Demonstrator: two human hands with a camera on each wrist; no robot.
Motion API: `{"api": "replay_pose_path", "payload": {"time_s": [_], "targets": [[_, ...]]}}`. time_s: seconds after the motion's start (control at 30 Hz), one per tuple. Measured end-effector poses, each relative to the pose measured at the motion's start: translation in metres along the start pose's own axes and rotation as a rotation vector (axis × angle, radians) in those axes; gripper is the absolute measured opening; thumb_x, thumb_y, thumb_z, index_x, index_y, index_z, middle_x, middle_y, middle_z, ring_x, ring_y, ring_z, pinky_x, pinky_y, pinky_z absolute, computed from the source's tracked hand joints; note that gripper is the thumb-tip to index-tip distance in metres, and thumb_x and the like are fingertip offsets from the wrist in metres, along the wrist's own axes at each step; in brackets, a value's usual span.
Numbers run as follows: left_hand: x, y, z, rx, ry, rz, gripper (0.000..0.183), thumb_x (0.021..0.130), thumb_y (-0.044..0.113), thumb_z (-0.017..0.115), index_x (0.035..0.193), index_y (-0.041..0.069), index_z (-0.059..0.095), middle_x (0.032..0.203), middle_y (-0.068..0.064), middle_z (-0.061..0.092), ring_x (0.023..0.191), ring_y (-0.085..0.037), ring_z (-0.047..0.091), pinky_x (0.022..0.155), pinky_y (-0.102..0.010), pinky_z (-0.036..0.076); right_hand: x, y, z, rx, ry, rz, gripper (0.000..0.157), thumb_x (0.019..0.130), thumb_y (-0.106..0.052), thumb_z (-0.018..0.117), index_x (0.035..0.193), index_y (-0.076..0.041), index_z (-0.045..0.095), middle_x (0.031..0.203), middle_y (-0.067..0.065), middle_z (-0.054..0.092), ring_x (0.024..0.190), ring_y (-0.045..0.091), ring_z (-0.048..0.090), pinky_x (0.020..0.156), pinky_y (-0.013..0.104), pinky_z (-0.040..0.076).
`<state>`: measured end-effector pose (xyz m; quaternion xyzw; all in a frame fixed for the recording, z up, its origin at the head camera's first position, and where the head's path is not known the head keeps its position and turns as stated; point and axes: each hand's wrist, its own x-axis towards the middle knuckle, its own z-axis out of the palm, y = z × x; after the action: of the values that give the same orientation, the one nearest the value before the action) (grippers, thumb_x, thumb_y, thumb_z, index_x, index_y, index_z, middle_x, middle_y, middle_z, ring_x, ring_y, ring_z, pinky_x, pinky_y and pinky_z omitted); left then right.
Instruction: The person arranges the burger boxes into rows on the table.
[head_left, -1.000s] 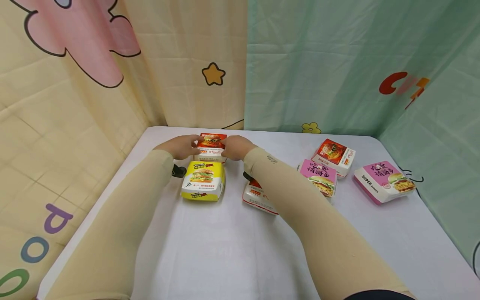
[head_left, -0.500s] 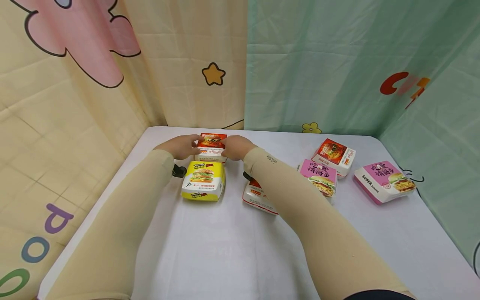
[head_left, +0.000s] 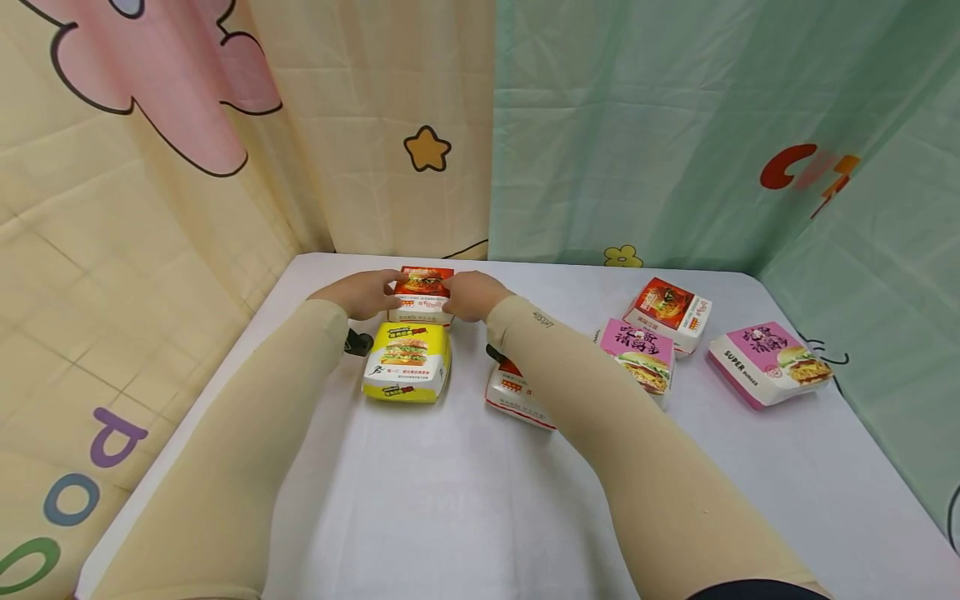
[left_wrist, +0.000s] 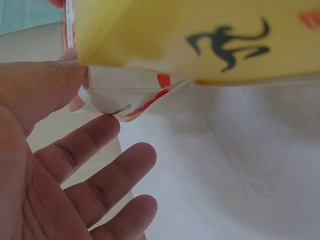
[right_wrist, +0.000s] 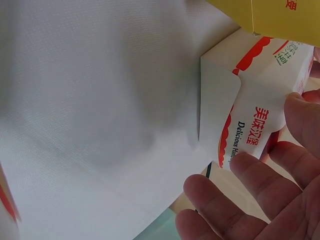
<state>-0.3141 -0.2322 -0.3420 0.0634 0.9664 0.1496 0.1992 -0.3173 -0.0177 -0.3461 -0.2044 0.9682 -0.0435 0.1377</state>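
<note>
Red-and-white hamburger box [head_left: 422,307], upper centre, is touched by uncurled left hand [head_left: 358,294] and right hand [head_left: 477,296]; likely light, crushable, best side-held.

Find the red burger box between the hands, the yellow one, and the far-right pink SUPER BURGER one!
Red-and-white burger box [head_left: 422,292]: head view, on its printed top.
Yellow-and-white burger box [head_left: 406,359]: head view, on its top.
Pink-and-white SUPER BURGER box [head_left: 768,362]: head view, on its top.

Compared with a second ago, the purple letter [head_left: 118,451] at lower left and the red shape [head_left: 778,177] at upper right sit a hair further right in the head view. Otherwise neither hands nor boxes show a clear change.
</note>
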Motion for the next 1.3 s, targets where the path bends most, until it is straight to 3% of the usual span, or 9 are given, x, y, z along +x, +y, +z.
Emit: {"api": "replay_pose_path", "payload": {"time_s": [0.23,0.5,0.83,1.13,1.3], "targets": [[-0.002,0.000,0.000,0.012,0.012,0.009,0.063,0.108,0.035,0.059,0.165,0.025,0.035,0.155,-0.018,0.052,0.127,-0.035,0.055,0.108,-0.057,0.050,-0.001,-0.001,0.000,0.011,-0.008,0.011,0.064,0.107,-0.039,0.061,0.163,-0.017,0.040,0.164,0.003,0.049,0.142,0.022,0.051,0.126,0.043,0.037],[-0.002,0.000,-0.001,0.032,0.022,0.019,0.063,0.107,0.035,0.059,0.165,0.024,0.035,0.154,-0.019,0.052,0.126,-0.035,0.055,0.107,-0.057,0.050,-0.001,-0.001,0.000,0.020,-0.010,0.023,0.065,0.107,-0.040,0.061,0.164,-0.018,0.040,0.164,0.002,0.049,0.137,0.022,0.052,0.126,0.044,0.037],[-0.004,-0.002,-0.001,0.053,0.036,0.038,0.062,0.107,0.034,0.059,0.164,0.025,0.036,0.156,-0.019,0.053,0.133,-0.037,0.055,0.111,-0.061,0.048,-0.002,0.000,-0.001,0.060,0.004,0.018,0.066,0.106,-0.041,0.061,0.164,-0.018,0.039,0.164,0.003,0.049,0.136,0.023,0.052,0.125,0.044,0.038],[-0.009,-0.004,-0.007,0.039,0.065,0.066,0.060,0.107,0.039,0.056,0.163,0.024,0.037,0.156,-0.018,0.053,0.138,-0.040,0.054,0.113,-0.064,0.045,-0.013,0.004,-0.014,0.068,0.036,-0.023,0.059,0.107,-0.041,0.060,0.159,-0.016,0.047,0.153,0.006,0.059,0.126,0.023,0.059,0.119,0.044,0.046],[-0.014,0.003,-0.012,0.022,0.095,0.078,0.060,0.107,0.040,0.056,0.161,0.023,0.038,0.156,-0.016,0.052,0.136,-0.039,0.055,0.111,-0.062,0.047,-0.025,0.003,-0.026,0.097,0.042,0.002,0.065,0.107,-0.044,0.059,0.164,-0.018,0.039,0.160,0.007,0.053,0.139,0.026,0.056,0.121,0.047,0.043]]}}
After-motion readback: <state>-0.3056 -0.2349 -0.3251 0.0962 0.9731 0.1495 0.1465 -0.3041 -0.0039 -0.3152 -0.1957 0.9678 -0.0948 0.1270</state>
